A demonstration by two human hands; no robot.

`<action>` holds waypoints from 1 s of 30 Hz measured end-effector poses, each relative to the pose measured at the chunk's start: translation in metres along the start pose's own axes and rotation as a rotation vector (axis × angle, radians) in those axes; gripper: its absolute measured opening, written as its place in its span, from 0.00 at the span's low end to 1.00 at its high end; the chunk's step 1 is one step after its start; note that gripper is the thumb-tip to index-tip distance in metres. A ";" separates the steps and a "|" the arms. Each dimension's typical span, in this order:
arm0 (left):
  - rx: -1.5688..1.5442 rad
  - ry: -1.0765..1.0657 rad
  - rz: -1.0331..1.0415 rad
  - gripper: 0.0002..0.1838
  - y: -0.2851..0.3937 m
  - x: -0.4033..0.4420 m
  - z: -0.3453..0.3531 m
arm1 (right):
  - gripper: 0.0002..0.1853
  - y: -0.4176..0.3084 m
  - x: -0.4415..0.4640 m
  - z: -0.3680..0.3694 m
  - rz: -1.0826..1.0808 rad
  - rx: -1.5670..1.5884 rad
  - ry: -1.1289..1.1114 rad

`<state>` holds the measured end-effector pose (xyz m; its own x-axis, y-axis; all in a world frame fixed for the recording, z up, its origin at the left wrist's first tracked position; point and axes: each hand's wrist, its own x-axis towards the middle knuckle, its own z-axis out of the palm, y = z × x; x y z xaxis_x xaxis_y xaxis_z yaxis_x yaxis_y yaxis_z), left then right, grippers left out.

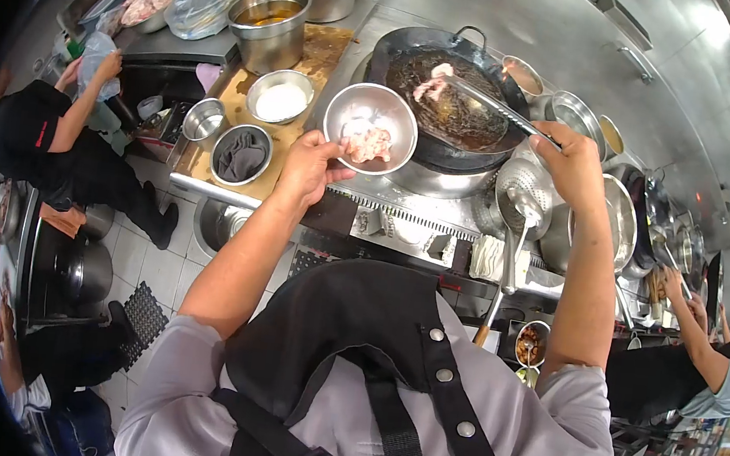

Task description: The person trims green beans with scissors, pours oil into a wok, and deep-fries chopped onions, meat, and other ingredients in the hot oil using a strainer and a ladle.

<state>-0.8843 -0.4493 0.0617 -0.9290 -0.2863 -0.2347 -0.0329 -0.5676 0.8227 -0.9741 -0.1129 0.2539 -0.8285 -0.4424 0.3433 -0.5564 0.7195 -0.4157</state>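
Observation:
My left hand [312,167] grips the rim of a steel bowl [370,95], tilted toward the wok. Pale raw meat pieces [370,144] lie in the bowl's near side. My right hand [571,156] is closed around metal tongs [498,107], which reach left over a large black wok [399,49] of dark oil. At the tongs' tips are pinkish meat pieces [433,84]; I cannot tell whether they are gripped or lying in the oil.
Left of the wok, a wooden board [322,45] bears a pot of amber liquid [270,31], a bowl of white powder [280,99] and a bowl with dark cloth [240,154]. A perforated strainer [520,177] and ladle [514,244] lie at right. Co-workers [81,131] stand on both sides.

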 end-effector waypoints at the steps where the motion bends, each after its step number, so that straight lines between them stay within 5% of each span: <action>1: -0.001 0.010 -0.023 0.08 0.004 -0.005 0.003 | 0.15 0.013 0.004 0.004 0.054 -0.082 -0.007; 7: -0.042 -0.021 -0.007 0.09 0.001 -0.006 0.000 | 0.16 0.111 0.012 0.095 0.143 -0.281 -0.031; 9: -0.005 -0.036 0.022 0.09 0.001 -0.005 -0.002 | 0.18 0.112 0.011 0.103 0.292 -0.303 0.223; 16: 0.118 -0.050 0.199 0.13 0.018 -0.018 0.012 | 0.19 -0.027 -0.015 0.004 -0.055 -0.067 -0.080; 21: 0.164 -0.115 0.239 0.13 0.022 -0.011 0.016 | 0.16 -0.041 -0.017 0.041 -0.285 -0.174 -0.155; 30: 0.041 0.021 0.016 0.11 0.002 0.005 0.003 | 0.13 -0.009 0.004 0.015 -0.082 0.054 0.065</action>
<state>-0.8899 -0.4493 0.0634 -0.9215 -0.3118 -0.2316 -0.0332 -0.5309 0.8468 -0.9734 -0.1287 0.2466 -0.7751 -0.4620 0.4310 -0.6264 0.6515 -0.4280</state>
